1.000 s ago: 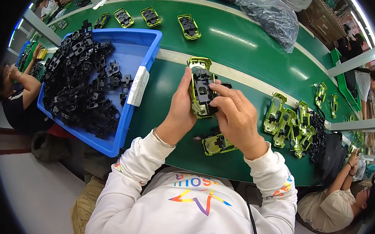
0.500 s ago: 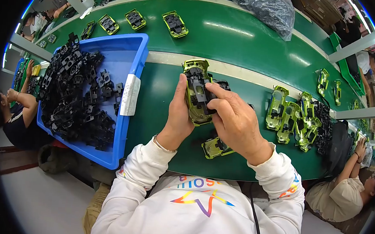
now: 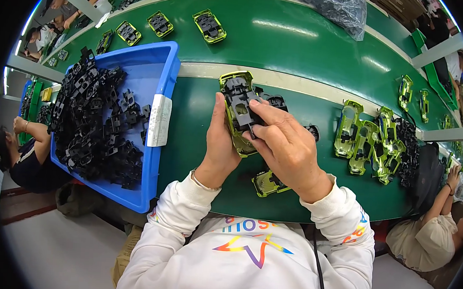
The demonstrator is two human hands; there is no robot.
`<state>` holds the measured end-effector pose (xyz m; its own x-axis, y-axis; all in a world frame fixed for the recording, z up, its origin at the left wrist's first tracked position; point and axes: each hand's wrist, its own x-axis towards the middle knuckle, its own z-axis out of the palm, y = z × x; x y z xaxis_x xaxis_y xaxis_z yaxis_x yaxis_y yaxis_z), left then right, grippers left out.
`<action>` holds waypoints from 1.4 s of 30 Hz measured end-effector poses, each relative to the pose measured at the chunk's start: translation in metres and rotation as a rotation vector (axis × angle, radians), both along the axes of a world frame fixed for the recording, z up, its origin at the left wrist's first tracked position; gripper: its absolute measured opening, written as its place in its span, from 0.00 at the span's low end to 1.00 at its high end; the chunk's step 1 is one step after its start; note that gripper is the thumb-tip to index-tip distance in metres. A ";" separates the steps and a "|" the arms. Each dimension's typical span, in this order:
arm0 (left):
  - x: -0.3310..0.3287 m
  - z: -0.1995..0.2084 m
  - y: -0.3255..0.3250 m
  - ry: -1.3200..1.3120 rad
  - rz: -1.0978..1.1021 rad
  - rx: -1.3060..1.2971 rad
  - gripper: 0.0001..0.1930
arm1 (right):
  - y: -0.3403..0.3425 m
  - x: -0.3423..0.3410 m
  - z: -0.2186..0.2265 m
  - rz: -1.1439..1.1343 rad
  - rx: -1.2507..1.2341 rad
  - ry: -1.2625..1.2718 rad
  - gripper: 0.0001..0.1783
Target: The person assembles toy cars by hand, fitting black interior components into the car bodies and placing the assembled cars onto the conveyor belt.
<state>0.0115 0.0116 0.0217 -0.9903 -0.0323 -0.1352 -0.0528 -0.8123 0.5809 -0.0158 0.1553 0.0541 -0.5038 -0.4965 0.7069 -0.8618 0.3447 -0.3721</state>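
Observation:
My left hand (image 3: 218,150) is closed around the left side of a yellow-green toy car body shell (image 3: 243,147), held hollow side up above the bench. A black plastic chassis plate (image 3: 240,109) lies at a slant over the shell's opening. My right hand (image 3: 293,152) pinches the lower right part of that plate between thumb and fingers. Whether the plate is seated in the shell, I cannot tell. Beneath my right hand, another green shell (image 3: 265,183) rests on the bench, partly covered. Black parts (image 3: 278,102) show behind my right fingers.
On the left stands a blue bin (image 3: 168,72) with a heap of black chassis parts (image 3: 92,120). Several green shells (image 3: 349,128) lie at right beside a black pile (image 3: 404,150). Shells with black parts (image 3: 209,26) sit on the far green surface. Other people work at both sides.
The shell and both hands have shifted slightly left in the view. The black plate has turned a little and lies more across the shell's middle, still pinched by my right hand.

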 end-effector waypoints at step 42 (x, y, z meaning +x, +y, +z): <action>-0.021 -0.012 -0.013 0.091 0.024 -0.243 0.23 | 0.164 0.027 0.047 -0.307 0.114 -0.440 0.10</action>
